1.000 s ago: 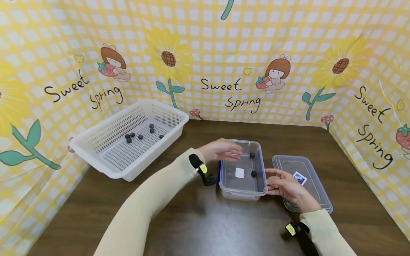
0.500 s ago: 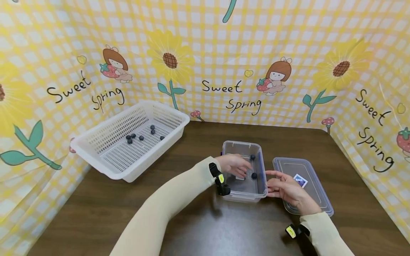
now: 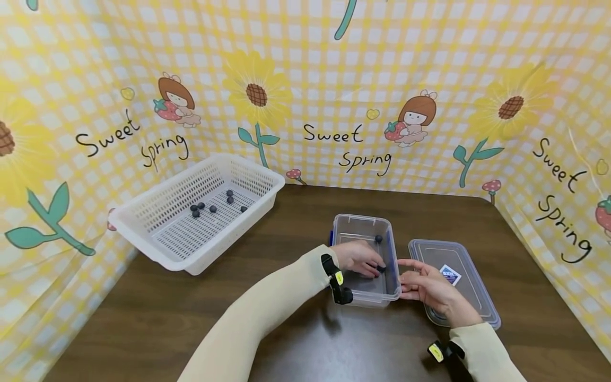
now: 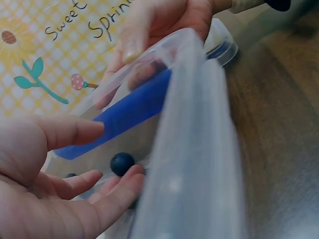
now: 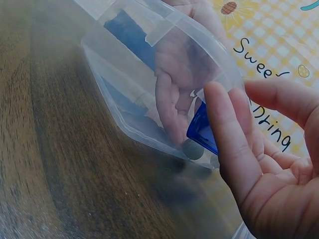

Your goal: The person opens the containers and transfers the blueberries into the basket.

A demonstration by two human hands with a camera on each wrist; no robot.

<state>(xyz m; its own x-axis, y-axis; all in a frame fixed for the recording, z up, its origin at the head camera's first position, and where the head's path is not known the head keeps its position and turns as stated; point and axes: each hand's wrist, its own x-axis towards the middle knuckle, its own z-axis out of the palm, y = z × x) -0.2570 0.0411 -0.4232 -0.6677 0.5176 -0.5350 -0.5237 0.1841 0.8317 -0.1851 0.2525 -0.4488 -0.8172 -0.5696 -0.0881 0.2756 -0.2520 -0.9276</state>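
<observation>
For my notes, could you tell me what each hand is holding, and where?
Left hand reaches a blueberry inside the box, not gripping it. Right hand steadies the box's right wall.

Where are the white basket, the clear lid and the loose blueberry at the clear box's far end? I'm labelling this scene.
white basket (image 3: 143, 233), head view, on its near rim.
clear lid (image 3: 470, 297), head view, on its flat top.
loose blueberry (image 3: 378, 239), head view, on its middle.

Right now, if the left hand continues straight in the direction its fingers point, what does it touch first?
Probably the blueberry just beyond the left hand's fingertips inside the clear container; depth there is hard to judge.
</observation>
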